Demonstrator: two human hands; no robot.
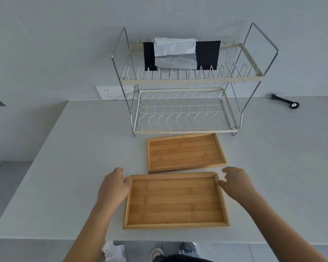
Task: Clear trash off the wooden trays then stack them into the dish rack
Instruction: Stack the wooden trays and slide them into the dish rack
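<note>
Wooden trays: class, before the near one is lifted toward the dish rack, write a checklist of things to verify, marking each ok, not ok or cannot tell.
1. Near tray free of trash: ok.
2. Far tray free of trash: ok.
3. Left hand at the near tray's left edge: ok.
4. Right hand at its right edge: ok; firm grip: cannot tell.
5. Dish rack lower shelf free: ok.
6. Upper shelf free: not ok, a dark cloth and white paper lie there.
</note>
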